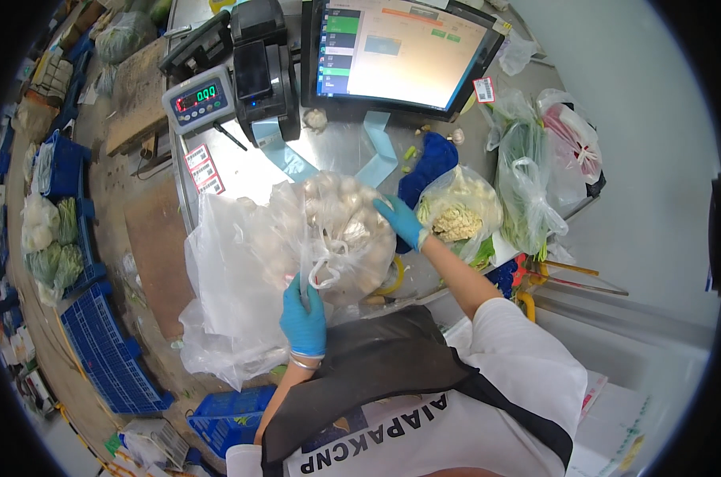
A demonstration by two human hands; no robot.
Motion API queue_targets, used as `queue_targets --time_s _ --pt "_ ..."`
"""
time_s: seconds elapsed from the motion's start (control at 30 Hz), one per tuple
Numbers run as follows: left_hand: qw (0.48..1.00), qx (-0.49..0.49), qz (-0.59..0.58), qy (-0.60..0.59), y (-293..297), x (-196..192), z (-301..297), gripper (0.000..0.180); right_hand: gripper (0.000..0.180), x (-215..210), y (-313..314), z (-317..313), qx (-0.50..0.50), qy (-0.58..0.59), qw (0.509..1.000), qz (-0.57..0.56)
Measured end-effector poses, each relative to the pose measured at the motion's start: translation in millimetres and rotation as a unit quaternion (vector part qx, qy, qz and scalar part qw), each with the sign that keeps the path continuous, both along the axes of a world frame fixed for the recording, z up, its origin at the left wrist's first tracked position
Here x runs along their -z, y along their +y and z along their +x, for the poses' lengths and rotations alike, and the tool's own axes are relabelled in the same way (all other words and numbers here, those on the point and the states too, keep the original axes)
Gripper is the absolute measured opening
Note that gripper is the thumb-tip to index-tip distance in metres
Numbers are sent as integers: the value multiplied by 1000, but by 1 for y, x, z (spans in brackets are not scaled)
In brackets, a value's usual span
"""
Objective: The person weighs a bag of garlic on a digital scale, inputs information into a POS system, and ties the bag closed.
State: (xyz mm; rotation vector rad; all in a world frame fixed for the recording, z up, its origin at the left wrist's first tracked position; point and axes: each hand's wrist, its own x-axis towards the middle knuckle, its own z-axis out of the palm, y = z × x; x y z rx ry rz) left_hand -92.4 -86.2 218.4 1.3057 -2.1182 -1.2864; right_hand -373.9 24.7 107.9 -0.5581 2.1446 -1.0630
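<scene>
A clear plastic bag [351, 226] full of pale round bulbs, which look like garlic, lies on the metal counter in front of me. Its white handles are knotted on top. My left hand [303, 319], in a blue glove, pinches the plastic at the bag's near side, just below the knot. The gloved right hand [403, 222] grips the bag's right side, fingers curled over its edge. To the left of the bulbs spreads loose clear plastic [237, 298]; where it joins the bag is hard to make out. Beside my right hand sits a bag of cauliflower [458, 222].
Behind the bag stand a scale display [199, 98], a black label printer [263, 75] and a monitor [396, 52]. Bagged green vegetables [523, 187] and a dark blue cloth [430, 164] lie to the right. Blue crates [106, 346] line the floor at left.
</scene>
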Motion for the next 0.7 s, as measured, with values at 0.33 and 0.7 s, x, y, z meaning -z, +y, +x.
queue_targets --time_s 0.33,0.7 --pt "991 -111 28 67 24 -1 -14 13 43 -51 -10 27 76 -534 821 -186" --pt "923 305 -217 92 14 -52 -64 11 51 -90 -33 93 -331 -275 897 -99"
